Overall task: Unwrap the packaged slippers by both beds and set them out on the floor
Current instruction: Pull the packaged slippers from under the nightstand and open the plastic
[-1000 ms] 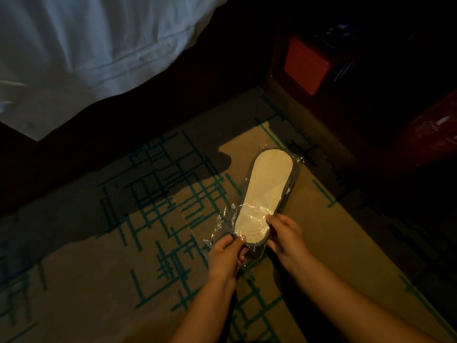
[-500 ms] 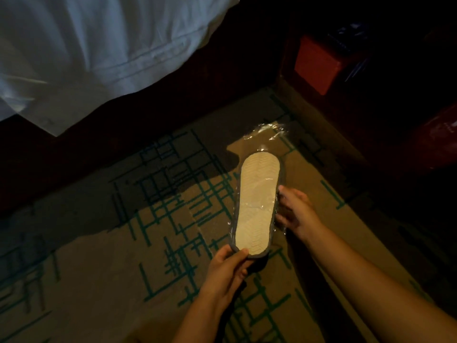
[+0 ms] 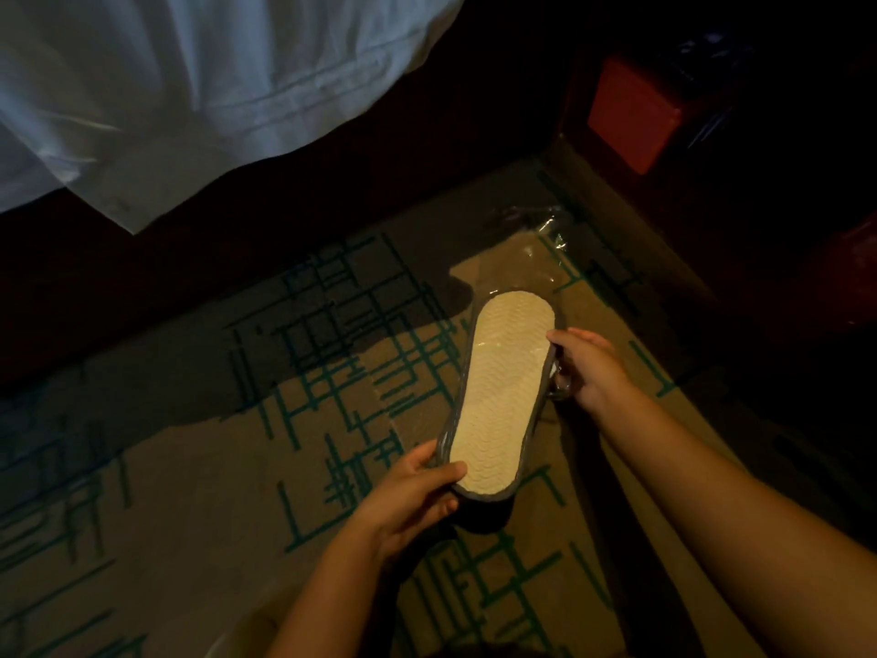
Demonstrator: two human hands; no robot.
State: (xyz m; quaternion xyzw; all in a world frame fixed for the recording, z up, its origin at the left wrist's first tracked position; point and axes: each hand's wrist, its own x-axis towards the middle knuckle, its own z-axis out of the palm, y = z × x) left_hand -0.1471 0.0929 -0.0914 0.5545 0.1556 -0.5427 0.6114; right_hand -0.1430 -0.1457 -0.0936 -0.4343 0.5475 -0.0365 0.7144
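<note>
The slippers (image 3: 503, 396) are held sole-up above the carpet (image 3: 190, 491), between both hands. The visible sole is pale cream, long and rounded at both ends, stamped with a fine wavy tread and edged by a dark grey rim. The left hand (image 3: 408, 491) grips the near end, thumb pressed on the sole and fingers curled beneath. The right hand (image 3: 588, 368) closes on the right edge near the far end, pinching the clear plastic wrapper (image 3: 536, 249), which trails crinkled and glossy beyond the far end. The carpet is tan with teal line patterns. A white bed sheet (image 3: 190, 87) hangs at the upper left; a red box (image 3: 631, 116) sits at the upper right.
</note>
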